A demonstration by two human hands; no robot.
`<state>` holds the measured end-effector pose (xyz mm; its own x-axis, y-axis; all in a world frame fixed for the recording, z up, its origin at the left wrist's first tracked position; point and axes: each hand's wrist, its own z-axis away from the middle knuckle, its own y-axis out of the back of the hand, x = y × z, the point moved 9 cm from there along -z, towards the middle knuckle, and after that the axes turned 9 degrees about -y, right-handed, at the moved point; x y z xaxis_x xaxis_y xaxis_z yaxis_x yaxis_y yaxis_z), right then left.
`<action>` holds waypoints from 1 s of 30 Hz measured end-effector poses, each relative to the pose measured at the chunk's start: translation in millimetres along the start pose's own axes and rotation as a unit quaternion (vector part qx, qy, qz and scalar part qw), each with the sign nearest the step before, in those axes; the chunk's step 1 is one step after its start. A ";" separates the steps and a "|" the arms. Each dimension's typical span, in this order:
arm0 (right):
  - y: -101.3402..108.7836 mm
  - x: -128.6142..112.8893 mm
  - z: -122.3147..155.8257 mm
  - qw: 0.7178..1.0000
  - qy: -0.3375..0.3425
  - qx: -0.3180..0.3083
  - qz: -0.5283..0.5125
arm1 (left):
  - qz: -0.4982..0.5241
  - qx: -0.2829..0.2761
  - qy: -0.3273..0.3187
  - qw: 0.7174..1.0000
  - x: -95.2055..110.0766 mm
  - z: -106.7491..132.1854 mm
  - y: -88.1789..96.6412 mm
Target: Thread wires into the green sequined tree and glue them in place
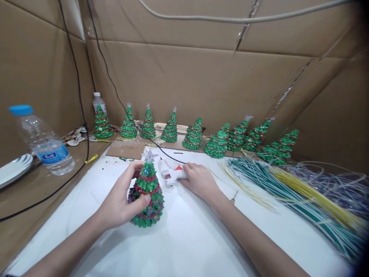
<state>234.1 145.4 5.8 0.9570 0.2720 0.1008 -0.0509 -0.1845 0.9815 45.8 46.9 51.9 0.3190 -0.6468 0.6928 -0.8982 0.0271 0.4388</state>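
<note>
A small green Christmas tree (150, 185) with red garland and a clear star (149, 156) on top stands in front of me on the white work surface (184, 238). My left hand (127, 200) is closed around its left side, thumb across the front. Just right of the tree is a white glue gun (170, 174) with an orange-red trigger. My right hand (198, 177) grips its handle, and the fingers partly cover that end. The nozzle points up and away to the left.
Several more small trees (171, 127) stand in a row along the cardboard wall (173, 73). Bundles of green wires (268, 184) and yellow wires (314, 196) lie at right, near a thin pointed tool (234, 197). At left are a water bottle (53, 154), a plate (14, 169) and a black cord (77, 73).
</note>
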 end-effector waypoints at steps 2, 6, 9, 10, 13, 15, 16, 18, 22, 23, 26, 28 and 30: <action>2.5 -4.4 2.3 1.000 0.012 0.002 0.003 | 0.000 0.015 0.008 1.000 0.5 -1.4 0.1; 13.2 -6.2 8.4 0.999 0.034 0.026 -0.007 | 0.003 0.037 0.031 0.999 -0.7 -3.3 -2.9; 22.6 0.0 13.1 0.998 0.029 0.055 -0.025 | 0.004 0.044 0.041 0.998 -0.2 -4.3 -6.9; 27.0 3.7 14.9 0.996 0.019 0.072 -0.046 | 0.004 0.048 0.049 0.998 -0.6 -4.2 -7.8; 43.0 18.3 22.6 0.974 -0.020 0.133 -0.182 | 0.012 0.056 0.072 0.996 -3.6 -2.6 -9.2; 50.8 29.5 28.0 0.938 -0.051 0.157 -0.305 | 0.025 0.048 0.065 0.996 -3.9 -1.4 -9.9; 52.9 34.6 30.0 0.916 -0.068 0.159 -0.362 | 0.033 0.039 0.055 0.997 -3.6 -1.0 -10.4; 55.7 43.8 33.2 0.874 -0.111 0.156 -0.446 | 0.046 0.015 0.035 0.998 -2.9 -0.2 -11.3; 77.1 57.1 43.4 0.819 -0.140 0.215 -0.514 | 0.039 -0.012 0.015 0.999 -1.2 -1.3 -9.7; 85.8 57.8 46.7 0.816 -0.122 0.237 -0.514 | 0.033 -0.012 0.012 0.999 0.3 -2.3 -8.8; 108.4 50.2 56.0 0.851 -0.038 0.269 -0.449 | 0.013 -0.010 0.006 1.000 4.1 -4.3 -6.8; 118.6 38.4 64.2 0.878 0.035 0.284 -0.384 | 0.000 -0.014 0.006 1.000 4.3 -3.9 -6.6; 123.4 27.1 73.4 0.888 0.091 0.305 -0.332 | -0.015 -0.019 0.005 1.000 2.8 -2.8 -6.7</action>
<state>274.7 60.6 117.7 0.6539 0.6498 -0.3875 0.7240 -0.3888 0.5697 53.6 47.1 52.5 0.3494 -0.6402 0.6841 -0.8755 0.0370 0.4818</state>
